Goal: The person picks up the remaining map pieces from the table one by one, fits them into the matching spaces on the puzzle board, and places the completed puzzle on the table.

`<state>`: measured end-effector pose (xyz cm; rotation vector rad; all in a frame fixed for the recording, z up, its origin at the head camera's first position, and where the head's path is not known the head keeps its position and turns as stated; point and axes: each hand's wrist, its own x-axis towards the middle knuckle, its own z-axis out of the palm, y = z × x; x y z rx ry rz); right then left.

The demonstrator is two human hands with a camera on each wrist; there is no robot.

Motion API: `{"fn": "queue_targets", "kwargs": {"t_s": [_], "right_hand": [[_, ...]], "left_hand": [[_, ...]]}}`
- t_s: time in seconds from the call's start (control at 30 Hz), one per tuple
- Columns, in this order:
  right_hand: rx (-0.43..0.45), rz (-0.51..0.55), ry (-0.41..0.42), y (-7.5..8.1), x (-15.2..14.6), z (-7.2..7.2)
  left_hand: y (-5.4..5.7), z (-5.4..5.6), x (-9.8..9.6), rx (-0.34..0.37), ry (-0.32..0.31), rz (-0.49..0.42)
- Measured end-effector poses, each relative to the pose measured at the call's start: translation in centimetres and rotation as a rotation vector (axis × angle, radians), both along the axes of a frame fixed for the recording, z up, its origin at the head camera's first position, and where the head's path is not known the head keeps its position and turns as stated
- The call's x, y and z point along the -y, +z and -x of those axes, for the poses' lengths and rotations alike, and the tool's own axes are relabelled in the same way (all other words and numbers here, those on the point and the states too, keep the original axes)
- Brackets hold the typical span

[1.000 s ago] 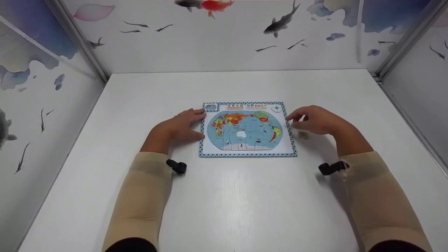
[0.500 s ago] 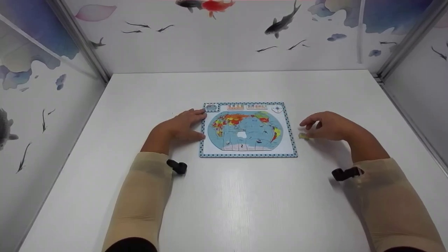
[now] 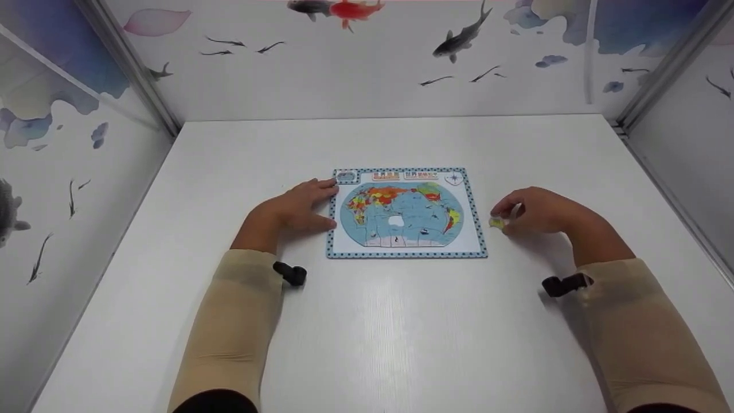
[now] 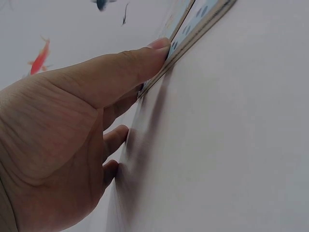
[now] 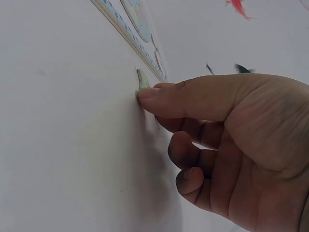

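Observation:
A world map jigsaw puzzle (image 3: 407, 253) with a blue dotted border lies flat on the white table. Most of its oval map is filled, and a white gap (image 3: 395, 220) shows low in the blue ocean. My left hand (image 3: 297, 206) rests along the puzzle's left edge, thumb and fingertips on the border. Just off the right edge, my right hand (image 3: 539, 211) pinches a small yellow-green puzzle piece (image 3: 496, 222) between thumb and forefinger. In the right wrist view the piece (image 5: 143, 79) stands tilted at the table surface, partly hidden by the thumb; the other fingers curl inward.
White panels with painted fish (image 3: 459, 40) border the table (image 3: 390, 321) at the back and on both sides. A black strap end (image 3: 565, 284) sticks out from the right cuff, and another black strap end (image 3: 291, 274) from the left.
My right hand has moved away from the puzzle's right edge to the loose piece and now pinches it. The piece looked dull tan earlier and now shows yellow-green. The left hand stays put.

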<state>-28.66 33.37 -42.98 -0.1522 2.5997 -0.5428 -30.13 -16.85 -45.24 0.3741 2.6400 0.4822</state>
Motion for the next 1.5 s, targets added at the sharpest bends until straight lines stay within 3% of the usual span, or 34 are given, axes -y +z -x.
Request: {"fn": "queue_targets", "kwargs": {"t_s": [0.2, 0.63, 1.07, 1.5], "right_hand": [[-0.004, -0.034, -0.035, 0.1, 0.2, -0.1], [-0.033, -0.021, -0.018, 0.1, 0.4, 0.1], [-0.11, 0.073, 0.026, 2.2, 2.1, 0.2], [-0.152, 0.123, 0.095, 4.5, 6.7, 0.3]], "left_hand": [[0.2, -0.2, -0.1, 0.011, 0.026, -0.006], [0.1, 0.2, 0.0, -0.006, -0.024, 0.0], [0.0, 0.3, -0.1, 0.001, -0.032, -0.008], [0.2, 0.0, -0.1, 0.007, -0.014, -0.011]]}}
